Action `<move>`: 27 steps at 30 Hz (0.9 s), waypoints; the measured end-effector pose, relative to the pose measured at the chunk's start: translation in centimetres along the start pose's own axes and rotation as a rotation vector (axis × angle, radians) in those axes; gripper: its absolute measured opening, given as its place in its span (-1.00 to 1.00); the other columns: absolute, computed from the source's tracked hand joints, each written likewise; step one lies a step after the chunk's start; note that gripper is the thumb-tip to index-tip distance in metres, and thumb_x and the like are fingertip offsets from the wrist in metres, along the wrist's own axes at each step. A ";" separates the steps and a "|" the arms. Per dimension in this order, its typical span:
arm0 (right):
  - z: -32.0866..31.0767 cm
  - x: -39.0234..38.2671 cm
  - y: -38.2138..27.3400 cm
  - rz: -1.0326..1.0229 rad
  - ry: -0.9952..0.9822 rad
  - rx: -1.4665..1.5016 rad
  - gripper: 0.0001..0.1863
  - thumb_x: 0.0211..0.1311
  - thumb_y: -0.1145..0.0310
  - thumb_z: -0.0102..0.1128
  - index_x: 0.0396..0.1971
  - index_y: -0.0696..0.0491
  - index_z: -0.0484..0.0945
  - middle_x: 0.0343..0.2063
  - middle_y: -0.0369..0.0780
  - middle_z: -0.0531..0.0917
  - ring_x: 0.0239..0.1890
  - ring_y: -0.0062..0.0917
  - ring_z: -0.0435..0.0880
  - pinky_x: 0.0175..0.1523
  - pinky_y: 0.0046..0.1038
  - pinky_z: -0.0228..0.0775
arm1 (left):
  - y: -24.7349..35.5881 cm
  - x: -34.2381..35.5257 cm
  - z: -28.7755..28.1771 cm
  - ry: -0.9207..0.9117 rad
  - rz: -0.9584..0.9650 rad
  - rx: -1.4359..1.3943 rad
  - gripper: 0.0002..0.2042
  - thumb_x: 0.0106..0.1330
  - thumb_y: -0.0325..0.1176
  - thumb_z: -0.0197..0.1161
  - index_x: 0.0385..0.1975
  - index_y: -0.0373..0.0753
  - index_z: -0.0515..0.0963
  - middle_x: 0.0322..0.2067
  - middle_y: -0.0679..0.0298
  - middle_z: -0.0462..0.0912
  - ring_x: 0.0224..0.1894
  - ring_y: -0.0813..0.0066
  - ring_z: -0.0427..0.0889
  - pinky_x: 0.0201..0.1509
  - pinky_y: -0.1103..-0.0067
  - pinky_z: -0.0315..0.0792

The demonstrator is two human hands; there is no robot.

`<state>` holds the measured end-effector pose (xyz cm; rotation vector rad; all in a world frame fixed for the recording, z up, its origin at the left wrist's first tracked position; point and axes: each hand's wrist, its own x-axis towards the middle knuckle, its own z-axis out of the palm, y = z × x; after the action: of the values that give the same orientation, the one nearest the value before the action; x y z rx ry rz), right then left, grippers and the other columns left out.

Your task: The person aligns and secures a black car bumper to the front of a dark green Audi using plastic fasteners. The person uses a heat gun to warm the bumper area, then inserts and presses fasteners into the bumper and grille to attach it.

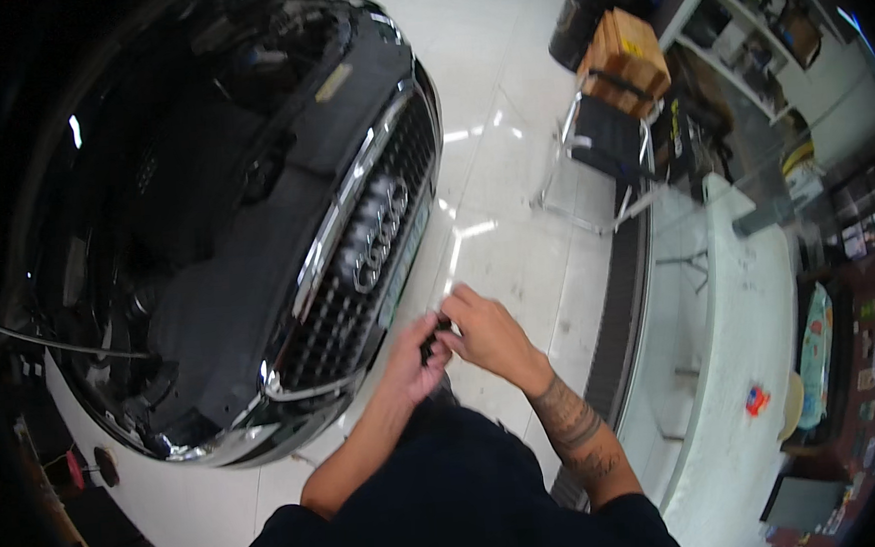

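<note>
- Hands meet just in front of my body: the left hand [415, 363] has its fingers curled and thumb drawn in, and the right hand [488, 333] is closed to a pinch, both on one small dark piece [428, 350].
- That piece sits between my fingertips, above the floor [532, 268] and beside the front of the black car [352, 269]; it is too blurred and covered for me to tell its kind.
- Handling it well, I judge, means letting the left hand steady it while the right fingertips do the fine work, with light pressure and elbows close in.
- Holding it clear of the open engine bay [219, 217] seems wise, since a small part could slip down among the dark covers and fittings in there.
- Cardboard box [626, 53] stands by the metal-framed chair [604, 135]; I cannot see inside it.
- Black bin [574, 19] has dark and blue things heaped at its top.
- Shelf unit [770, 101] holds assorted dark items, too small to name.
</note>
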<state>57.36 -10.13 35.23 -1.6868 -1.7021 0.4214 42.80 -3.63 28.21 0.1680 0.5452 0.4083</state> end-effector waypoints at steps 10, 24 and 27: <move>-4.0 8.7 12.1 0.399 -0.011 0.441 -0.84 0.06 0.52 0.38 -0.35 0.20 0.61 -0.49 -0.22 0.59 -0.53 -0.64 0.59 -0.43 -0.59 0.43 | 3.6 15.4 2.8 -0.146 0.096 0.090 -0.85 0.32 -0.37 0.27 -0.29 -0.33 0.54 -0.46 0.33 0.53 -0.55 0.70 0.34 -0.56 0.74 0.17; -7.1 34.7 25.5 0.355 -0.160 0.792 -0.82 0.02 0.56 0.40 -0.38 0.22 0.59 -0.41 -0.30 0.58 -0.45 -0.76 0.54 -0.35 -0.67 0.41 | 20.7 33.0 10.8 0.039 0.365 0.190 -0.86 0.28 -0.45 0.30 -0.29 -0.39 0.56 -0.50 0.34 0.54 -0.61 0.76 0.30 -0.59 0.76 0.14; -6.1 39.3 28.1 0.341 -0.250 0.785 -0.84 0.03 0.57 0.39 -0.39 0.21 0.59 -0.44 -0.32 0.56 -0.45 -0.76 0.54 -0.35 -0.67 0.40 | 23.5 35.5 11.3 0.169 0.478 0.265 -0.87 0.27 -0.46 0.31 -0.32 -0.40 0.57 -0.51 0.34 0.55 -0.61 0.77 0.29 -0.59 0.76 0.13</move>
<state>85.61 29.28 30.44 -1.3415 -1.1474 1.3117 68.58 32.05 27.25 0.5282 0.7265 0.8202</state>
